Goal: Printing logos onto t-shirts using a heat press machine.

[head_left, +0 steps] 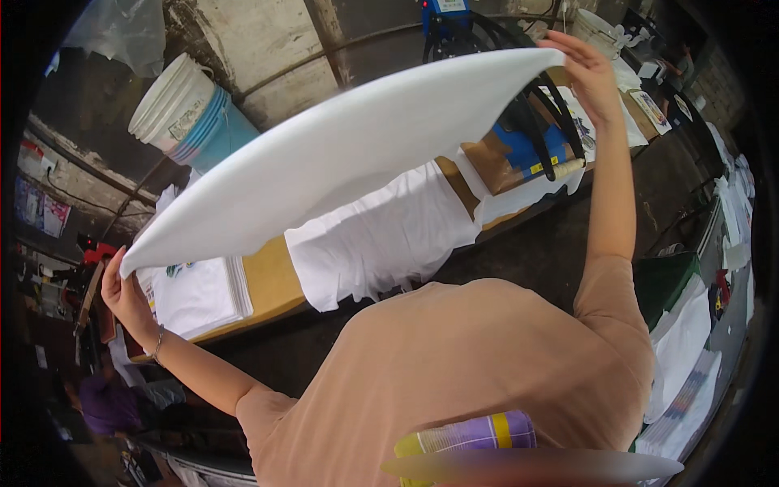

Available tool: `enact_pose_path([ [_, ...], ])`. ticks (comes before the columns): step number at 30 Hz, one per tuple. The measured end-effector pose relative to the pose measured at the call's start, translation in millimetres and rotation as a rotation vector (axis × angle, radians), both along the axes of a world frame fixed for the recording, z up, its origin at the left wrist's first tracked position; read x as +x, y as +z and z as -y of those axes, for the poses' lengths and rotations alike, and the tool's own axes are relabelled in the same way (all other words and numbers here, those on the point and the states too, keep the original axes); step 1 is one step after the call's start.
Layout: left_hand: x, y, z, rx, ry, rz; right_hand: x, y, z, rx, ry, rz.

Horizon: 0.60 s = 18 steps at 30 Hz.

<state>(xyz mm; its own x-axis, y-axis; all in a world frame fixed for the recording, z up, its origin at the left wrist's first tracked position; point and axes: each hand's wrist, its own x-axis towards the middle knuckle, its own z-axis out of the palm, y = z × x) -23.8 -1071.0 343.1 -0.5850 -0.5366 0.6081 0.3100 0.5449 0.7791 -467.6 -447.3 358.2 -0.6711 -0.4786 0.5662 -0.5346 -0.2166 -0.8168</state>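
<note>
A large white cloth [349, 130] is stretched in the air between my two raised hands, bowed along its upper edge. My left hand [128, 299] pinches its lower left corner, above the left end of the table [272, 280]. The opposite corner is gripped by my right hand [591, 81], held high at the far right, near a press machine [531, 146] with black curved arms and a blue part. Below the cloth, a rumpled white fabric piece [385, 239] lies across the table and hangs over its near edge. The cloth hides part of the table and machine.
Beside my left hand sits a folded white stack [203, 299] with a printed design. White and blue buckets [174, 101] stand behind the table. A blue control box [446, 6] is at the back. White fabric piles [682, 349] lie at right. A person in purple [114, 403] is at lower left.
</note>
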Motion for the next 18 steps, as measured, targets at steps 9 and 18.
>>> enact_pose_path([
  [9, 24, 1, -48, -0.001, 0.05, 0.005, 13, 0, -51, -0.101, 0.005, -0.074],
  [18, -38, -41, -43, -0.086, 0.032, 0.325, -22, -59, 22, 0.264, -0.229, -0.204],
])
